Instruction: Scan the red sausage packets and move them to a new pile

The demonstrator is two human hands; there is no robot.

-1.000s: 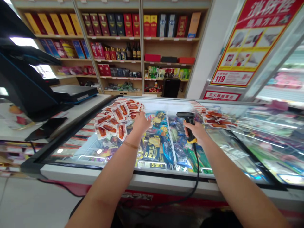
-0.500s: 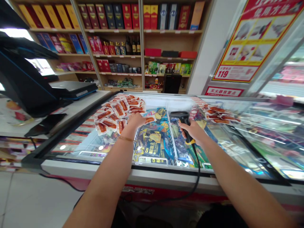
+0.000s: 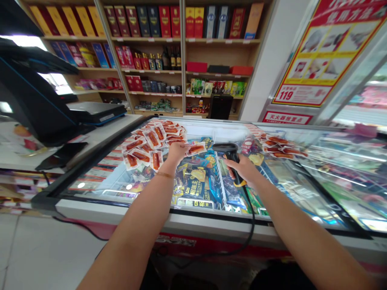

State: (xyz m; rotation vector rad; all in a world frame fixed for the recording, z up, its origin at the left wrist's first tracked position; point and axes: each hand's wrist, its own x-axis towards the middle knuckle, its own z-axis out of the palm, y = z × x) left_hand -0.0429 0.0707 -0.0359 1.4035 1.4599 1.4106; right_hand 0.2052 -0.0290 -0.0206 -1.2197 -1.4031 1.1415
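Clear packet (image 3: 199,148) with 1 reddish-brown sausage (image 3: 195,150), pinched in left hand (image 3: 177,153), black scanner (image 3: 231,154) gripped in right hand (image 3: 245,170)

A head-worn camera looks forward and down across a glass-topped freezer (image 3: 193,221), its near edge spanning the lower frame. Both forearms (image 3: 146,213) loom close to the lens from the bottom, leading to the left hand (image 3: 177,153) and right hand (image 3: 245,170) near mid-frame. Shelves (image 3: 211,52) face the lens farther off, up top; a poster (image 3: 329,52) slants at upper right.
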